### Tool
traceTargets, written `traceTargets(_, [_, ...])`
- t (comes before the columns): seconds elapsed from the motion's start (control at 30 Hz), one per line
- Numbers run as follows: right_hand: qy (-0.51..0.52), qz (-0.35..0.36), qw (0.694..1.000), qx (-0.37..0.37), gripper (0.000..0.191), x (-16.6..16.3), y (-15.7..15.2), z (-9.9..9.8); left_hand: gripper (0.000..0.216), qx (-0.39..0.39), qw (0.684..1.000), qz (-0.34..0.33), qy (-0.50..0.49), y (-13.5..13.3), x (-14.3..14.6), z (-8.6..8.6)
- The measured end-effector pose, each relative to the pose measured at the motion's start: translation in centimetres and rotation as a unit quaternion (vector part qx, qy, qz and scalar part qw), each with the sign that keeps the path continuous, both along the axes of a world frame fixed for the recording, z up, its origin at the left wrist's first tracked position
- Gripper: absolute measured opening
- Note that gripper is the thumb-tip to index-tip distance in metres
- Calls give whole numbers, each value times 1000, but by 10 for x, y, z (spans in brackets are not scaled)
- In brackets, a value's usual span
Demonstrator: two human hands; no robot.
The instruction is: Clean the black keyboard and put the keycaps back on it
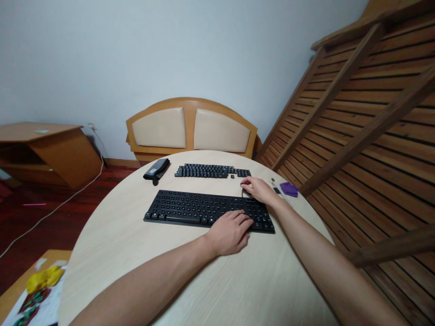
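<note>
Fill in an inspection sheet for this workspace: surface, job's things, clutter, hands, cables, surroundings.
Surface: round pale wood table.
Job's things: black keyboard; keycaps in rows behind it.
Clutter: pouch; purple cloth; one loose keycap.
Hands: left hand flat on the keyboard's near edge; right hand at its far right corner, fingers curled.
Cables: white cable on the floor.
Surroundings: headboard, leaning slats, desk.

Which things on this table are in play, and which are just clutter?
In hand:
- black keyboard, left hand resting on its near right edge
- right hand at its far right corner
- rows of black keycaps behind it

Lying about:
- black pouch
- purple item
- yellow thing on the floor
</note>
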State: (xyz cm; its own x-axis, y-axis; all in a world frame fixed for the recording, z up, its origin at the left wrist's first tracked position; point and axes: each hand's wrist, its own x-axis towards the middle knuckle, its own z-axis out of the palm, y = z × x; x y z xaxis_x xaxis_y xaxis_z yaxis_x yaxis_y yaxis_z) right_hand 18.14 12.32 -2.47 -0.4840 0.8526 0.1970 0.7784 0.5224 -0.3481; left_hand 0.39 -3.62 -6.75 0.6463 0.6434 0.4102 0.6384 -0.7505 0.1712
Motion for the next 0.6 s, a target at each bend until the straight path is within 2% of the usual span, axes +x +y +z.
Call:
traceTargets(0.13, [45,77,994,-61,21,23,-33,15,37,-17,999,28,-44,-2,1,5])
traceTargets(0.2, [112,108,982,-106,25,30,-51,15,35,-26,995,66,-72,-3,1,8])
traceTargets(0.3, [228,100,955,-160,30,32,-73,4,33,-36,987,122,-102,-4,0,13])
traceTargets(0.37, [243,111,947,-180,30,29,-82,-5,32,-43,982,145,-115,-3,-2,14])
traceTargets(0.6, [267,124,932,-210,30,18,-85,-17,19,-21,983,131,-127,0,-7,9])
